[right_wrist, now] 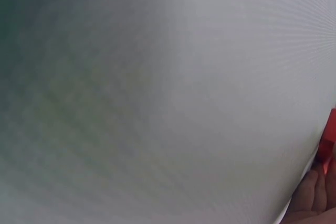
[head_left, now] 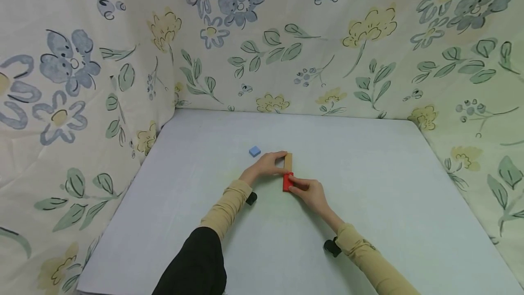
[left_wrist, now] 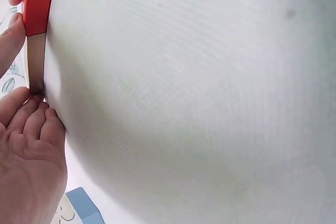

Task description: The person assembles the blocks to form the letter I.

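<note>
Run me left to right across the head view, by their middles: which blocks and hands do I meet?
Blue block → left hand → red block → right hand. The wooden block lines up with the red one, just beyond it, so I leave it out of the order.

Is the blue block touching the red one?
No, the blue block lies apart on the white table, with the left hand between it and the red block.
</note>
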`<state>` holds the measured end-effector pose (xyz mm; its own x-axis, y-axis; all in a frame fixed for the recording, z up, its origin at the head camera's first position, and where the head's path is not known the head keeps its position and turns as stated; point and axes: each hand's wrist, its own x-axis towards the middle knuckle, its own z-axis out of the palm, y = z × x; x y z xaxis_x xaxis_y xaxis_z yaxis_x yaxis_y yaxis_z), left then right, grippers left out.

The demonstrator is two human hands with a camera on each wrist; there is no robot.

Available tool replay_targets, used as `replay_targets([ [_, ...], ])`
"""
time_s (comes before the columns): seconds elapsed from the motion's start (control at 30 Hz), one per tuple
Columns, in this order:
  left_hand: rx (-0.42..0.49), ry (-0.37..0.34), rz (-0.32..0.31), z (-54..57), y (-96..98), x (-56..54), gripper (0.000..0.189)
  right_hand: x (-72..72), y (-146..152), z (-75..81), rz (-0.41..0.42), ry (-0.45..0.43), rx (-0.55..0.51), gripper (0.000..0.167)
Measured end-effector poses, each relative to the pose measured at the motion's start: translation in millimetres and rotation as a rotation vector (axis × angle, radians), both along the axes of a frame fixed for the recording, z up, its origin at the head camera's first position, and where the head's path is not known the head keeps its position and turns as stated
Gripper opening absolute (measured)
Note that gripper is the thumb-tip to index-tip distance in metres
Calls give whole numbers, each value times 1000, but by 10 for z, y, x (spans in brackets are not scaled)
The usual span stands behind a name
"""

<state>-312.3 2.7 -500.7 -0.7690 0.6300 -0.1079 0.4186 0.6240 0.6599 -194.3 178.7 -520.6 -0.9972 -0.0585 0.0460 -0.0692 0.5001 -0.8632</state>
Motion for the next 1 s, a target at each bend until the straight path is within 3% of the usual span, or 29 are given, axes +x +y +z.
replay_targets([
  [1.0, 21, -25, 6, 2, -7, 12, 74, -14, 0, -2, -3, 2, 0, 38],
])
